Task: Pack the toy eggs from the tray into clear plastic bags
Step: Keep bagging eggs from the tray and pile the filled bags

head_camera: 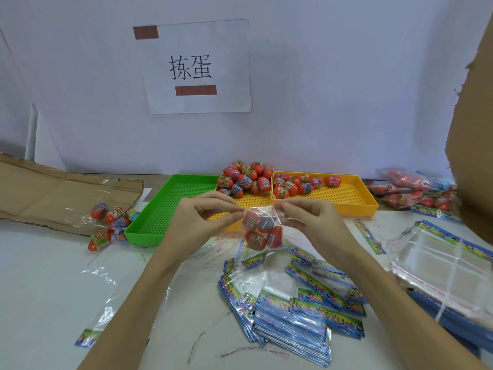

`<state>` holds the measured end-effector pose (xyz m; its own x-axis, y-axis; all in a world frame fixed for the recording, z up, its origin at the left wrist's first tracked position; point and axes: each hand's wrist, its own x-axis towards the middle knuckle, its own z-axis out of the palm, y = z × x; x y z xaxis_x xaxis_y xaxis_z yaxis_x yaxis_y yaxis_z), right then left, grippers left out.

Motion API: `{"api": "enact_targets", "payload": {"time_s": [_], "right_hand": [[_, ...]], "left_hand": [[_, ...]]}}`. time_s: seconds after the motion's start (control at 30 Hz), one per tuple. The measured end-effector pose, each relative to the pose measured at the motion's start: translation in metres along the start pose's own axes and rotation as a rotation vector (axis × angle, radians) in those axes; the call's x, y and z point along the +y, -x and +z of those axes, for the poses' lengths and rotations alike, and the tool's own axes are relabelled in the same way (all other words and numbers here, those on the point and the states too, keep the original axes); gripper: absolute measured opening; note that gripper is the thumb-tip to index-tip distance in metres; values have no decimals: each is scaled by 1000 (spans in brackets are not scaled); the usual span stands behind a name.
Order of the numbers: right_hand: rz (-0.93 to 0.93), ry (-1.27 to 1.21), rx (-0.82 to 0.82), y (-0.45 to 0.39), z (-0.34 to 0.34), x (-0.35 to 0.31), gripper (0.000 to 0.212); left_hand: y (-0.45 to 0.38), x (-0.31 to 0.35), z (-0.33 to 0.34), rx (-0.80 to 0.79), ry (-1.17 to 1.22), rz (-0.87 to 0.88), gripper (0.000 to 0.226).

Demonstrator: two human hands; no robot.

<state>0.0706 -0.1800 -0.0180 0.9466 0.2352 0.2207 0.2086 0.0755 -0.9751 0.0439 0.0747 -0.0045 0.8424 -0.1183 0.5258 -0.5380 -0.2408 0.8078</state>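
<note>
A wide white table (pixel 53 276) is carrying everything. At its far side a green perforated plastic tray (pixel 170 206) is lying just beside two yellow perforated plastic trays (pixel 346 196), and a heap of red toy eggs with colourful labels (pixel 248 177) is sitting in the yellow ones. On the left a flat brown cardboard sheet (pixel 53 193) is lying, with some loose eggs near it. On the right, filled bags (pixel 410 190) are piling up, and a stack of empty clear bags (pixel 440 265) is resting nearer. In front, flat bags with blue printed headers (pixel 293 316) are spreading in a pile. Above this pile, the left hand (pixel 197 222) and the right hand (pixel 309 220) are each pinching the top edge of a small clear plastic bag (pixel 262 231) between thumb and fingertips. The bag is hanging between the hands and is holding several toy eggs.
</note>
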Motion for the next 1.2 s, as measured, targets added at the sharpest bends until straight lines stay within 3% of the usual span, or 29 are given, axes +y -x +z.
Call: {"api": "enact_targets", "payload": {"time_s": [0.1, 0.4, 0.5, 0.6, 0.67, 0.73, 0.83, 0.93, 1.03, 1.2], "right_hand": [[-15, 132, 12, 2, 4, 2, 13], [-64, 96, 84, 5, 14, -5, 13], [-97, 111, 17, 7, 14, -11, 20], [-124, 110, -104, 9, 17, -16, 27], [-141, 108, -149, 9, 19, -16, 30], [-151, 90, -117, 9, 22, -15, 35], [-96, 87, 9, 7, 18, -17, 46], [-19, 256, -18, 5, 8, -17, 30], [-5, 264, 1, 5, 7, -13, 13], [6, 230, 13, 7, 8, -17, 18]], "left_hand": [[0, -2, 1, 23, -16, 3, 18], [0, -5, 0, -28, 7, 16, 19], [0, -1, -3, -48, 26, -72, 35], [1, 5, 5, -173, 105, -190, 54], [2, 5, 15, -241, 108, -227, 45], [3, 6, 23, -197, 81, -232, 27], [1, 5, 24, -28, 162, -304, 22], [-1, 4, 23, 78, 284, -379, 31], [-2, 5, 24, 100, 335, -443, 35], [-2, 4, 19, 53, 392, -478, 21]]}}
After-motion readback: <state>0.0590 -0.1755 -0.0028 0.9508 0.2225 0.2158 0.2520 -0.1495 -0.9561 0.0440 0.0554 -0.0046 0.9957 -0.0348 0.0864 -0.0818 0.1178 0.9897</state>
